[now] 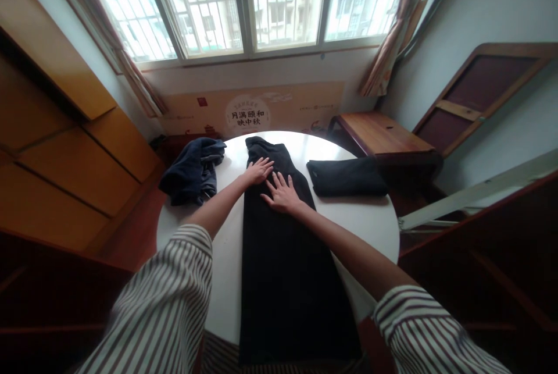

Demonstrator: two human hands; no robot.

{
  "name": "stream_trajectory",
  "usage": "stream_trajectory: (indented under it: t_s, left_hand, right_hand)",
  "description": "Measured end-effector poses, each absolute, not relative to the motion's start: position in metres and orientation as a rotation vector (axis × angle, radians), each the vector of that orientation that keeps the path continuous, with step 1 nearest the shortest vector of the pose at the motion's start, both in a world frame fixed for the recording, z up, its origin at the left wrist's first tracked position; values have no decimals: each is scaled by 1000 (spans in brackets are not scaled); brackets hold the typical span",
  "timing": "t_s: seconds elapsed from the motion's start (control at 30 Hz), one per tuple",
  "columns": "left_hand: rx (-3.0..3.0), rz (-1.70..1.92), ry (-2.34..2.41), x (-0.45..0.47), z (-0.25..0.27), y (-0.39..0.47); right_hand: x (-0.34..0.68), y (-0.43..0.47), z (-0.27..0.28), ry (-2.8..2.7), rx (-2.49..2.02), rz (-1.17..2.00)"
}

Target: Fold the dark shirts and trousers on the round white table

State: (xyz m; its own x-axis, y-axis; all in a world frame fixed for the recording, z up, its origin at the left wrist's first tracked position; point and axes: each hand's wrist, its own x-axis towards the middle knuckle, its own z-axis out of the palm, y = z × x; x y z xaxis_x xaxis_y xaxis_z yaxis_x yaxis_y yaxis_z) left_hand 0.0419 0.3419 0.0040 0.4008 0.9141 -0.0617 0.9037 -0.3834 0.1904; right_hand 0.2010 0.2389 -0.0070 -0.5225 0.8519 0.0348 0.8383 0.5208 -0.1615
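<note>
A long black garment, apparently a pair of trousers [288, 269], lies lengthwise over the round white table [224, 269], its lower end reaching past the near edge. My left hand [258, 171] rests flat on its upper part, fingers spread. Just to the right and slightly nearer, my right hand [283, 192] also presses flat on the black cloth with fingers apart. Neither hand grips anything. A folded black garment [349, 177] lies at the table's right side. On the left side sits a bunched dark blue garment [187, 170].
Behind the table, a wooden side table [387, 132] stands below the window on the right. Yellow-brown cabinets [65, 170] line the left wall. A printed banner [300, 103] covers the wall under the window. Dark red wooden furniture [501, 269] is at the near right.
</note>
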Motion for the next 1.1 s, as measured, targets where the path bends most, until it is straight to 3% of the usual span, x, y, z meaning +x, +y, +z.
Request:
stream_trajectory:
  t_s: [0.43,0.73,0.9,1.1]
  left_hand:
    - [2275,35,1934,43,-14,447]
    - [2219,135,1882,37,-3,467]
    - [2393,502,1840,32,12,414]
    - [2703,753,1002,6,13,214]
  right_hand:
    - [225,126,0,-2803,-763,656]
    - [228,109,8,-2848,-293,800]
    - [226,117,11,-2785,-304,798]
    - [271,83,39,-2783,-489,702]
